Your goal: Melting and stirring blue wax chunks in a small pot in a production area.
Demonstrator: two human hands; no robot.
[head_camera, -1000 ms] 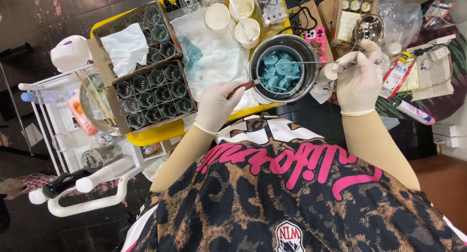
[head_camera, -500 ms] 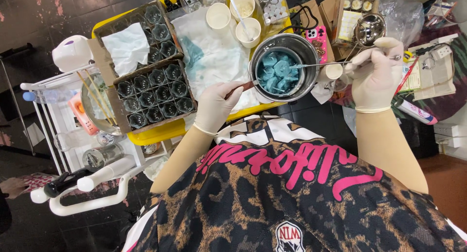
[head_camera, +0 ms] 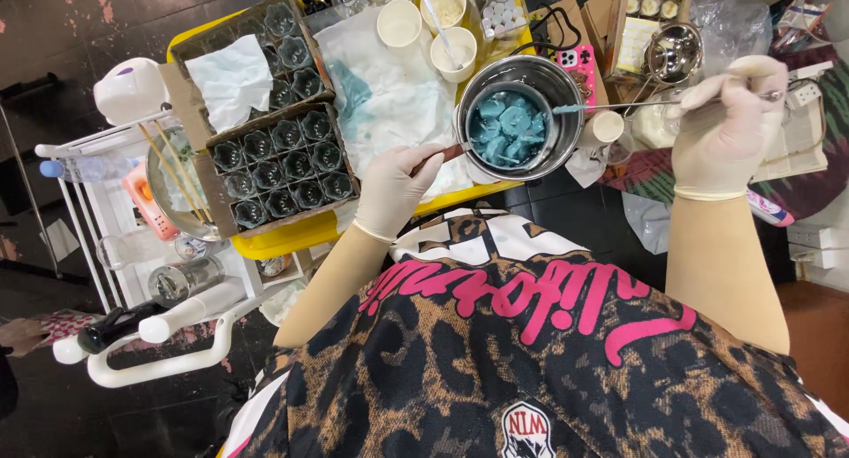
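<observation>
Your steel pot (head_camera: 548,78) of blue wax chunks upright on the yellow tray, thin spoon (head_camera: 637,105) level over its rim.

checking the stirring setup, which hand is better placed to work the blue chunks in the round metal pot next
Probably the right hand: it holds the thin metal stirring tool, whose tip reaches over the rim of the round metal pot above the blue chunks. The left hand is occupied gripping the pot handle, steadying it.

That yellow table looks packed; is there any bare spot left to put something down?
Hardly. The blue-stained white paper sheet, between the cardboard tray of small dark glass jars and the round steel pot of blue chunks, is the one open patch. A thin strip of yellow table edge shows below the tray. White paper cups crowd the far side.
</observation>
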